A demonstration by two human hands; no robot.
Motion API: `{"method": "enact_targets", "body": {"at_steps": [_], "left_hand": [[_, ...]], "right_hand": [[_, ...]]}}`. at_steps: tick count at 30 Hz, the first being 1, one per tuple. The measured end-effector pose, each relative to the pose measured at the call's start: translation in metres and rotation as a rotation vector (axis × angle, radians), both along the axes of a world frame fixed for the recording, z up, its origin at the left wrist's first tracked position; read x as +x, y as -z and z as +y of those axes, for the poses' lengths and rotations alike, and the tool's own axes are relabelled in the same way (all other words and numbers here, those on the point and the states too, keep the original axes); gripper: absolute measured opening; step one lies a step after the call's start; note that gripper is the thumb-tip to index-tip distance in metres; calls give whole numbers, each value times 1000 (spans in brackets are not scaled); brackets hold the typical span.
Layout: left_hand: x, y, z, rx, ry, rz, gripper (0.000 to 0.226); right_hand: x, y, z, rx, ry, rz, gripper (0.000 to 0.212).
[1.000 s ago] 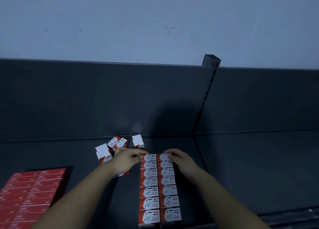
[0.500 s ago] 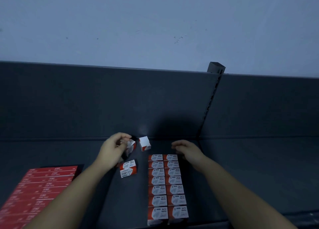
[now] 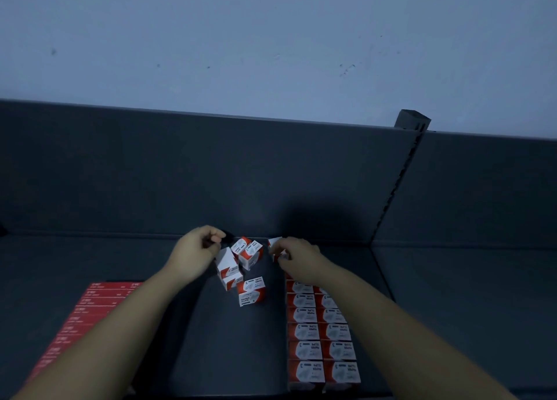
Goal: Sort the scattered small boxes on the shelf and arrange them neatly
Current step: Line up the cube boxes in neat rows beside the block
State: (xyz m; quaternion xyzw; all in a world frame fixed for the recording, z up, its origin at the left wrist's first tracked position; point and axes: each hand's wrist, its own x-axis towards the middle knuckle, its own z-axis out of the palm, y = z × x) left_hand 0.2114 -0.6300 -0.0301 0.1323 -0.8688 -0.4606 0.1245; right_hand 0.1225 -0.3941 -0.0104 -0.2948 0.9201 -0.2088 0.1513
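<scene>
Grey metal makes up the shelf [image 3: 452, 309], with a dark back panel [image 3: 150, 173] behind it and a pale wall [image 3: 271, 37] above. A short grey post [image 3: 412, 121] sticks up at the top of the panel on the right. Flat red packs [image 3: 99, 306] lie on the left side of the shelf, well apart from the small boxes. The right forearm [image 3: 376, 324] lies over the far end of the neat rows [image 3: 322, 339] and hides some boxes there.

The left hand [image 3: 199, 249] is near the back of the shelf, just beside the loose boxes [image 3: 245, 253]. Its fingers are curled in and the thumb meets the first finger. It is too dark there to tell if it is pinching anything. The right hand [image 3: 297, 255] is curled round the far box [image 3: 273, 242], a small red and white one, at the back end of the neat rows. Only a corner of it shows past the fingers.

The loose boxes sit in a messy bunch between the two hands, tipped at different angles and touching each other. One lone box [image 3: 251, 292] sits just beside the bunch, nearer to the person. The neat rows stand on the right in two lines side by side, box touching box, down to the front edge of the shelf.
</scene>
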Motion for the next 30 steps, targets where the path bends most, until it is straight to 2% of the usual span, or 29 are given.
{"method": "enact_targets", "body": {"at_steps": [5,7,9,11,17,20,22,24,30], "left_hand": [[-15,-9,-4,-29,109,-92,22],[-23,-7,-2,-115,154,-183,15],[-29,-4,3,-179,233,-289,30],[-34,5,10,-220,296,-358,25],[-36,14,17,-291,135,-374,23],[-39,14,13,-344,104,-362,24],[-42,14,11,-362,100,-377,19],[-46,18,11,-336,92,-381,9],[-51,22,7,-154,23,-353,25]], "right_hand": [[4,4,-25,159,-92,165,44],[2,6,-30,170,-89,196,48],[0,8,-34,167,-90,207,52],[-1,11,-36,174,-107,182,56],[-3,21,-42,135,-117,166,49],[-6,24,-48,138,-101,187,39],[-8,28,-51,163,-90,213,41],[-10,32,-53,186,-87,240,46],[-10,38,-52,194,-68,246,38]]}}
